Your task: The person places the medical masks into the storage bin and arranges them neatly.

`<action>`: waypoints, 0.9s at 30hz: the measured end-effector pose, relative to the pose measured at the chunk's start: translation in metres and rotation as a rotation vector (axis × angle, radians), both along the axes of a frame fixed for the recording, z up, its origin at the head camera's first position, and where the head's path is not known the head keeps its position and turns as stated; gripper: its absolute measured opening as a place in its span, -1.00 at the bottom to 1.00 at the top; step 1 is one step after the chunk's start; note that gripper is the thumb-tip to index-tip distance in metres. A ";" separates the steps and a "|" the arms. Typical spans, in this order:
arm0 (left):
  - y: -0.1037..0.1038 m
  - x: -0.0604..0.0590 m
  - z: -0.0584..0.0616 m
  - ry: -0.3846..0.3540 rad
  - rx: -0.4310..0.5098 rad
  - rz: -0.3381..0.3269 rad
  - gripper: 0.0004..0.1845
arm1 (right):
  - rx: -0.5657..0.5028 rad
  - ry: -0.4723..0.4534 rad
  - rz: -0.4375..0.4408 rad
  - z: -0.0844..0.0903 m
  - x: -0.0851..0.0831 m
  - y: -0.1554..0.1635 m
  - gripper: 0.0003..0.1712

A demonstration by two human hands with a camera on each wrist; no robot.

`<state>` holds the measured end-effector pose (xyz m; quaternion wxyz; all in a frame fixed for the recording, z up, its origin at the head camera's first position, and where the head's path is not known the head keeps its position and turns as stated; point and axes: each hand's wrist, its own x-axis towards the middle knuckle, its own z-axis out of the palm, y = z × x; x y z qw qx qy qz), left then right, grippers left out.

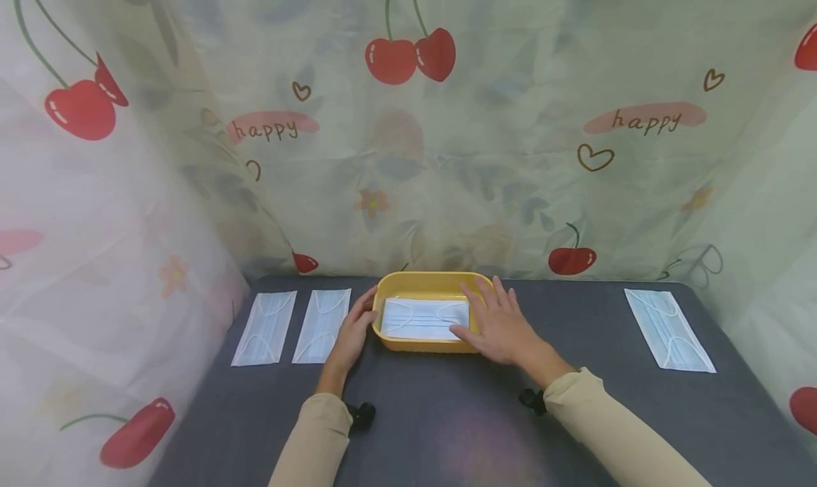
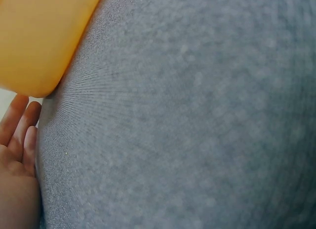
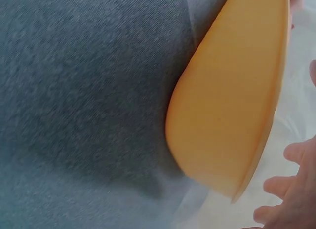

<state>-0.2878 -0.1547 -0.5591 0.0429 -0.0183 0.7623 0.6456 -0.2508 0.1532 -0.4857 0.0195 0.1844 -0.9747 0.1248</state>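
Note:
A yellow plastic basket (image 1: pixel 421 346) stands at the middle of the table's far side. Inside it lies a pale blue face mask (image 1: pixel 424 320) with white ear loops; whether more lie beneath cannot be seen. My left hand (image 1: pixel 351 334) rests along the basket's left end, its fingers reaching beside the wall. In the left wrist view those fingers (image 2: pixel 15 123) look extended near the basket's corner (image 2: pixel 42 46). Over the basket's right end, my right hand (image 1: pixel 501 324) is spread with the fingers apart. The right wrist view shows its fingertips (image 3: pixel 279 187) beyond the yellow rim.
Two face masks lie left of the basket, an outer mask (image 1: pixel 264 329) and an inner mask (image 1: pixel 322 325). Another mask (image 1: pixel 670 329) lies far right on the dark grey table (image 1: pixel 440 416). A cherry-patterned curtain (image 1: pixel 485 154) hangs behind and at both sides.

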 end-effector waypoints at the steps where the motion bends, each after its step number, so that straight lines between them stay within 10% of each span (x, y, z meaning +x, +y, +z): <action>1: 0.000 0.000 0.000 0.003 -0.001 0.002 -0.47 | -0.002 -0.003 -0.006 -0.001 0.000 0.002 0.03; 27: 0.000 0.002 0.002 0.022 0.006 0.004 -0.47 | 0.024 -0.056 -0.144 -0.008 -0.002 0.052 0.09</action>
